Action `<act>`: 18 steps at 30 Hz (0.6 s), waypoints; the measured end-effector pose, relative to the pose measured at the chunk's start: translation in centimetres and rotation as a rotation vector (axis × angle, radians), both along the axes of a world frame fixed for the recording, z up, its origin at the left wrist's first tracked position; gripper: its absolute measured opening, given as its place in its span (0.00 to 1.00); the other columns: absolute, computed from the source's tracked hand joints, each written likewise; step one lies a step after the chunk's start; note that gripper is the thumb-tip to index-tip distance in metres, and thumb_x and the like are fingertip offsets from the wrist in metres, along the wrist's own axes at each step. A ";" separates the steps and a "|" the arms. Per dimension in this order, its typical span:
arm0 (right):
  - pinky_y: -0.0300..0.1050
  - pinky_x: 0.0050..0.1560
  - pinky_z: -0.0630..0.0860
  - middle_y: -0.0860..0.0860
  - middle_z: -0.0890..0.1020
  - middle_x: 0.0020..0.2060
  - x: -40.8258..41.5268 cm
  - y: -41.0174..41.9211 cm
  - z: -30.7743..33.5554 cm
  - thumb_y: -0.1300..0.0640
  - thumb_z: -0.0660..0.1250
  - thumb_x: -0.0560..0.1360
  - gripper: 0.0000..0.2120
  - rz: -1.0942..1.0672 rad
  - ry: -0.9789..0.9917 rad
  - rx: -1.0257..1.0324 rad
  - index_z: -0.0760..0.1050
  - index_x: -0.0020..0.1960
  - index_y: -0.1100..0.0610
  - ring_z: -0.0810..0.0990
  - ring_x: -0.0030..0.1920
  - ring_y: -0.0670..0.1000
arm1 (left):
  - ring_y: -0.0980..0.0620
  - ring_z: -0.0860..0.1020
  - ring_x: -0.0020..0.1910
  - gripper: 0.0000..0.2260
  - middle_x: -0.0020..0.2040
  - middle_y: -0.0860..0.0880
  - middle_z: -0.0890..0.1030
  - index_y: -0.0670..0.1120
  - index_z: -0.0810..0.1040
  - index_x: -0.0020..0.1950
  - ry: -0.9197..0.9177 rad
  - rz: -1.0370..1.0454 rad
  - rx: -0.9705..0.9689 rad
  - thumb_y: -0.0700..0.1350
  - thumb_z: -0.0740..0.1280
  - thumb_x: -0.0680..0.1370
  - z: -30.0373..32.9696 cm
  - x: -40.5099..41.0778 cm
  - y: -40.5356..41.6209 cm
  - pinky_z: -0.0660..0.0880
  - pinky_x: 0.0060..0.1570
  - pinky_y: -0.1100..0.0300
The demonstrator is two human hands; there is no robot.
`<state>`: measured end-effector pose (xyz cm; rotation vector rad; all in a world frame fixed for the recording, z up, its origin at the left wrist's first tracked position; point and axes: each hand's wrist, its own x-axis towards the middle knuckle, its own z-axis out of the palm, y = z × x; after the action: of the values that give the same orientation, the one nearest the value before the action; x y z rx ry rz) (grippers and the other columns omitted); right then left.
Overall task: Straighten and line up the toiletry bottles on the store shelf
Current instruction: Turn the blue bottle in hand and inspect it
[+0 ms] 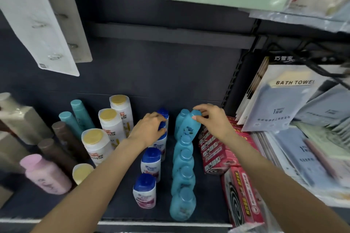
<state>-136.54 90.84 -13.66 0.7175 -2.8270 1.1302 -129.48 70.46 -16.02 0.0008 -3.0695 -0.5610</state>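
Observation:
On the dark shelf a row of white bottles with blue caps runs front to back at the centre. My left hand grips one of these bottles far back in the row, covering its cap. To the right runs a row of teal-blue bottles. My right hand pinches the cap of a teal-blue bottle that leans to the right near the back of that row. Another teal-blue bottle stands behind it.
White bottles with gold caps form a row to the left, with teal tubes, brown bottles and a pink bottle beyond. Red boxes line the right side. Bath towel packs fill the right shelf. Packaged goods hang overhead.

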 end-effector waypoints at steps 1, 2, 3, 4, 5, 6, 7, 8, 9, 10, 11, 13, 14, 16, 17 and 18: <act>0.27 0.47 0.69 0.52 0.79 0.53 0.4 0.5 0.7 0.58 0.71 0.73 0.14 -0.009 0.035 -0.050 0.78 0.58 0.57 0.78 0.48 0.46 | 0.47 0.68 0.65 0.18 0.67 0.47 0.70 0.46 0.70 0.69 0.017 0.014 0.023 0.45 0.62 0.79 0.3 0.2 0.5 0.68 0.64 0.51; 0.27 0.48 0.70 0.52 0.80 0.52 0.9 1.0 1.6 0.58 0.71 0.73 0.13 -0.017 0.063 -0.112 0.79 0.57 0.56 0.78 0.47 0.45 | 0.47 0.68 0.65 0.17 0.66 0.46 0.71 0.45 0.71 0.68 0.049 0.025 0.061 0.44 0.62 0.79 0.7 0.5 1.0 0.68 0.64 0.52; 0.26 0.48 0.70 0.52 0.81 0.52 1.4 1.5 2.4 0.59 0.71 0.73 0.12 -0.022 0.083 -0.184 0.79 0.56 0.57 0.78 0.45 0.44 | 0.47 0.69 0.64 0.16 0.65 0.46 0.72 0.45 0.72 0.67 0.090 0.035 0.104 0.43 0.62 0.79 1.1 0.8 1.7 0.68 0.63 0.52; 0.25 0.46 0.70 0.52 0.81 0.51 2.0 2.1 3.3 0.59 0.71 0.73 0.11 -0.023 0.093 -0.257 0.80 0.55 0.57 0.78 0.44 0.41 | 0.47 0.70 0.63 0.16 0.64 0.45 0.73 0.45 0.73 0.66 0.133 0.039 0.145 0.42 0.62 0.79 1.6 1.2 2.3 0.68 0.63 0.54; 0.24 0.45 0.70 0.52 0.81 0.51 2.6 2.7 4.0 0.60 0.71 0.73 0.10 -0.024 0.097 -0.325 0.80 0.54 0.57 0.78 0.43 0.39 | 0.47 0.71 0.62 0.15 0.63 0.45 0.74 0.45 0.74 0.66 0.170 0.045 0.183 0.42 0.62 0.79 2.1 1.6 3.0 0.68 0.63 0.56; 0.24 0.45 0.71 0.52 0.81 0.51 3.3 3.3 4.7 0.60 0.71 0.73 0.10 -0.026 0.100 -0.385 0.80 0.54 0.56 0.77 0.43 0.38 | 0.47 0.72 0.62 0.15 0.62 0.45 0.75 0.45 0.74 0.65 0.206 0.051 0.218 0.42 0.63 0.79 2.4 2.0 3.7 0.67 0.61 0.59; 0.26 0.46 0.73 0.51 0.81 0.51 4.0 3.8 5.4 0.60 0.70 0.73 0.09 -0.031 0.097 -0.444 0.79 0.54 0.55 0.77 0.44 0.37 | 0.47 0.73 0.61 0.15 0.60 0.45 0.76 0.44 0.75 0.65 0.235 0.066 0.259 0.42 0.63 0.79 2.8 2.5 4.3 0.67 0.60 0.61; 0.30 0.47 0.75 0.50 0.81 0.51 4.7 4.3 6.1 0.59 0.70 0.73 0.09 -0.036 0.085 -0.505 0.79 0.53 0.53 0.78 0.45 0.38 | 0.48 0.74 0.60 0.15 0.59 0.44 0.76 0.44 0.75 0.65 0.268 0.091 0.313 0.43 0.64 0.79 3.3 3.1 4.9 0.67 0.59 0.62; 0.35 0.48 0.78 0.48 0.81 0.50 5.4 4.7 6.7 0.59 0.70 0.73 0.09 -0.040 0.063 -0.566 0.79 0.53 0.52 0.79 0.45 0.39 | 0.49 0.75 0.59 0.15 0.58 0.45 0.76 0.44 0.74 0.65 0.290 0.124 0.382 0.44 0.64 0.79 3.8 3.7 5.4 0.68 0.59 0.62; 0.40 0.48 0.79 0.47 0.81 0.49 6.1 5.1 7.3 0.59 0.70 0.74 0.08 -0.039 0.030 -0.628 0.79 0.52 0.51 0.80 0.46 0.40 | 0.50 0.75 0.58 0.15 0.59 0.45 0.76 0.44 0.74 0.65 0.304 0.157 0.460 0.45 0.64 0.79 4.4 4.3 5.9 0.69 0.59 0.61; 0.41 0.48 0.80 0.46 0.82 0.47 6.8 5.5 7.8 0.60 0.70 0.74 0.08 -0.034 -0.013 -0.692 0.79 0.52 0.52 0.80 0.46 0.41 | 0.51 0.76 0.57 0.16 0.59 0.46 0.77 0.44 0.74 0.66 0.314 0.192 0.537 0.46 0.63 0.79 4.9 5.0 6.3 0.70 0.60 0.59; 0.41 0.46 0.81 0.46 0.81 0.45 8.2 6.0 8.5 0.61 0.69 0.74 0.08 -0.016 -0.124 -0.815 0.79 0.53 0.55 0.81 0.46 0.43 | 0.51 0.76 0.55 0.16 0.60 0.47 0.77 0.45 0.73 0.65 0.307 0.269 0.663 0.48 0.61 0.80 5.9 6.3 6.6 0.72 0.58 0.56; 0.41 0.47 0.81 0.47 0.81 0.45 8.9 6.1 8.7 0.61 0.68 0.75 0.08 -0.012 -0.176 -0.865 0.79 0.54 0.56 0.81 0.47 0.44 | 0.51 0.76 0.53 0.15 0.59 0.47 0.77 0.45 0.73 0.64 0.271 0.319 0.730 0.50 0.60 0.80 6.4 7.0 6.7 0.73 0.56 0.55; 0.43 0.49 0.81 0.49 0.81 0.45 10.1 6.1 8.8 0.62 0.68 0.75 0.08 -0.008 -0.261 -0.950 0.79 0.54 0.57 0.81 0.49 0.47 | 0.47 0.79 0.48 0.13 0.56 0.44 0.79 0.48 0.73 0.59 0.139 0.424 0.951 0.54 0.58 0.80 7.3 8.6 6.6 0.76 0.50 0.54; 0.44 0.51 0.81 0.50 0.82 0.46 10.7 6.0 8.7 0.62 0.67 0.75 0.08 -0.004 -0.297 -0.990 0.78 0.54 0.58 0.81 0.50 0.48 | 0.47 0.80 0.45 0.13 0.51 0.43 0.80 0.49 0.73 0.56 0.059 0.475 1.089 0.56 0.58 0.80 7.8 9.6 6.5 0.77 0.45 0.56; 0.45 0.51 0.81 0.51 0.82 0.47 11.3 5.9 8.7 0.62 0.67 0.75 0.08 0.001 -0.329 -1.024 0.78 0.54 0.58 0.81 0.51 0.49 | 0.47 0.80 0.42 0.14 0.47 0.42 0.80 0.48 0.73 0.53 -0.007 0.513 1.222 0.58 0.58 0.79 8.2 10.6 6.4 0.76 0.42 0.57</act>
<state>-125.28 96.76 -4.97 0.4393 -1.9173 2.5113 -118.85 76.89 -7.83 0.7344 -2.0541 -2.1256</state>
